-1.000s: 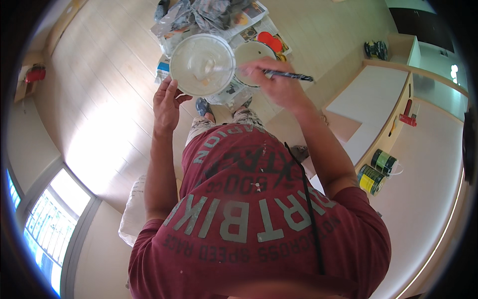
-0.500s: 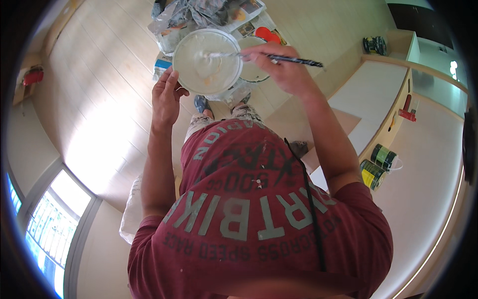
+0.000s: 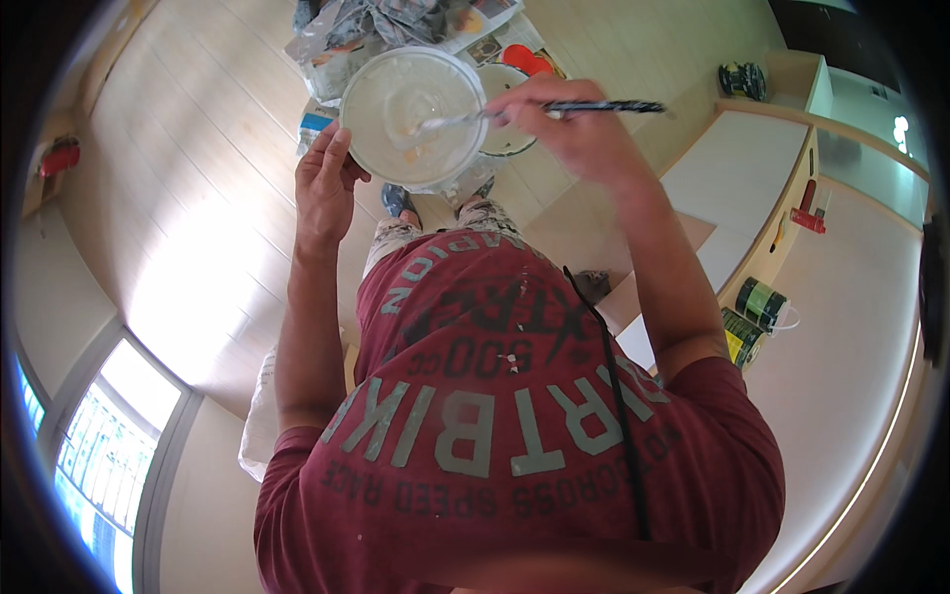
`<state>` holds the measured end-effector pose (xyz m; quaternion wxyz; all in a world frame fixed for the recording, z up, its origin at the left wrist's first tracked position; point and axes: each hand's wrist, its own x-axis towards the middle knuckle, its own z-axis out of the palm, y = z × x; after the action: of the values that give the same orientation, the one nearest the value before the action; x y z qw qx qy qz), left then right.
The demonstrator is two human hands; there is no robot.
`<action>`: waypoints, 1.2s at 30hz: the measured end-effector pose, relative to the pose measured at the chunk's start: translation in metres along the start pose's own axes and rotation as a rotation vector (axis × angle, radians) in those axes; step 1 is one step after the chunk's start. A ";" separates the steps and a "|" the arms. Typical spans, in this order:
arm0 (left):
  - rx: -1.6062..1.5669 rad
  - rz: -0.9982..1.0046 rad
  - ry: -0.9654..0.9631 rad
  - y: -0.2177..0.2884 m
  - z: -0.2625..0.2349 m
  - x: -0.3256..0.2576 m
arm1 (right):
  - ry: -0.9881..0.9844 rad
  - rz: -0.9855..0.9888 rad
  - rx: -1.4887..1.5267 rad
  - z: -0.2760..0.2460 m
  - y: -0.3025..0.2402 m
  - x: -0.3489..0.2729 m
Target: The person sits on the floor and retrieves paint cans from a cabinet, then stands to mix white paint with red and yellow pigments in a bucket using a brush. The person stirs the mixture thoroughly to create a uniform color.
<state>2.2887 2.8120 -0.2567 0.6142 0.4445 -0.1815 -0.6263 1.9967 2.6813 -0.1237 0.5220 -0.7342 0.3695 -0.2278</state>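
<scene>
A round white tub [image 3: 381,74] with creamy off-white paint or paste inside is below me. My left hand [image 3: 327,183] grips its near left rim, thumb on the edge and fingers beneath. My right hand [image 3: 562,124], partly blurred, closes around a thin stick [image 3: 618,106] with a black, pale-streaked handle. The stick's whitened lower end dips into the mix, left of the hand. Beside the tub and partly behind it stands a second round pail [image 3: 515,141] with a pale inside and spotted rim.
Crumpled grey plastic [image 3: 396,25] lies on newspaper [image 3: 490,45] at the far side, near a red object [image 3: 526,59]. To the right stands a pale cabinet [image 3: 737,183] with paint cans [image 3: 760,305] and a red-handled tool [image 3: 808,210]. A window [image 3: 109,445] is at the lower left.
The stick's dipped end has swept nearer to me through the mix, while its handle end has swung up and right. The tub and my left hand have shifted slightly left and away.
</scene>
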 end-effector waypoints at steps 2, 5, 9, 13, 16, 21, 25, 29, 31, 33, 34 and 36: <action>-0.010 -0.005 0.012 0.003 0.007 0.000 | 0.001 -0.004 -0.012 0.000 -0.003 0.000; -0.002 0.012 0.011 0.003 0.005 0.000 | -0.025 -0.027 -0.085 0.004 -0.014 0.001; -0.011 0.024 0.023 0.002 0.008 0.001 | -0.030 -0.049 -0.128 0.001 -0.016 -0.001; -0.005 0.049 0.017 0.000 0.002 0.004 | -0.031 -0.033 -0.091 -0.008 -0.018 -0.008; -0.023 0.058 0.030 0.002 0.009 0.004 | 0.036 -0.138 -0.236 0.004 -0.016 -0.005; -0.008 0.078 0.048 0.002 0.008 0.005 | 0.037 -0.074 -0.144 -0.005 -0.013 -0.009; 0.010 0.084 0.025 0.001 0.003 0.008 | -0.016 -0.072 -0.266 0.001 -0.029 -0.010; 0.004 0.085 0.004 0.006 0.010 0.009 | 0.010 -0.082 -0.251 -0.001 -0.028 -0.010; 0.000 0.078 0.016 0.007 0.014 0.009 | 0.005 -0.100 -0.235 -0.001 -0.028 -0.009; -0.001 0.065 0.050 0.009 0.018 0.008 | 0.075 -0.089 -0.116 -0.013 -0.020 -0.007; 0.009 0.072 0.038 0.009 0.018 0.008 | 0.060 -0.125 -0.168 -0.009 -0.021 -0.006; 0.029 0.085 0.012 0.009 0.017 0.010 | 0.028 -0.196 -0.271 0.000 -0.024 -0.004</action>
<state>2.2826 2.7955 -0.2447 0.6346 0.4490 -0.2058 -0.5944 2.0015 2.6891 -0.1007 0.3881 -0.8273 0.3307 -0.2359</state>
